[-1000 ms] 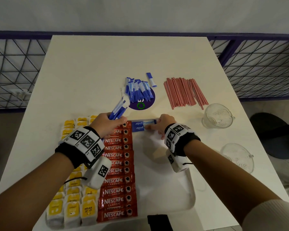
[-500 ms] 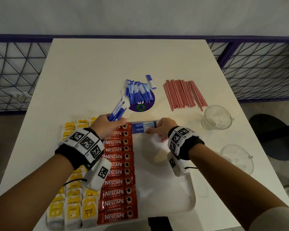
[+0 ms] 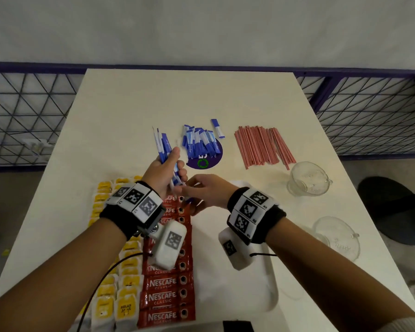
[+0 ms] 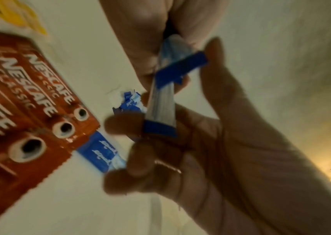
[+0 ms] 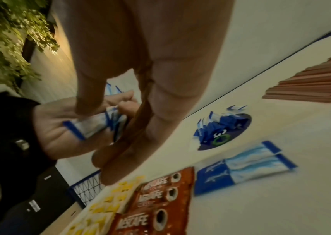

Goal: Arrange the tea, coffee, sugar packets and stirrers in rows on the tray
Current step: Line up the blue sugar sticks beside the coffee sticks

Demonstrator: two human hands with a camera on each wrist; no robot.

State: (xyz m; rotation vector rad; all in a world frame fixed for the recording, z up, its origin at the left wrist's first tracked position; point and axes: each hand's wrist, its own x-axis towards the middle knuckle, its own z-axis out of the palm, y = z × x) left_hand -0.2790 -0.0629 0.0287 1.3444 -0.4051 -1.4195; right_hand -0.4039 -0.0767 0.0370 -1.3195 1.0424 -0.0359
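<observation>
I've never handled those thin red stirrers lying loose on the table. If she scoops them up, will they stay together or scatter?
The red stirrers look thin, straight and rigid, so probably very light and stiff. They lie unbundled in a loose fan, so some would likely slip from a scoop. Whether they would roll cannot be told: their cross-section is too small to see.

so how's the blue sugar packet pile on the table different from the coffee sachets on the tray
The sugar packet pile is a loose, overlapping heap on the table; the coffee sachets lie flat in one neat column on the tray. The sugar packets are slim and blue-white; the sachets are wider and red. Both are sealed single-serve packets.
</observation>
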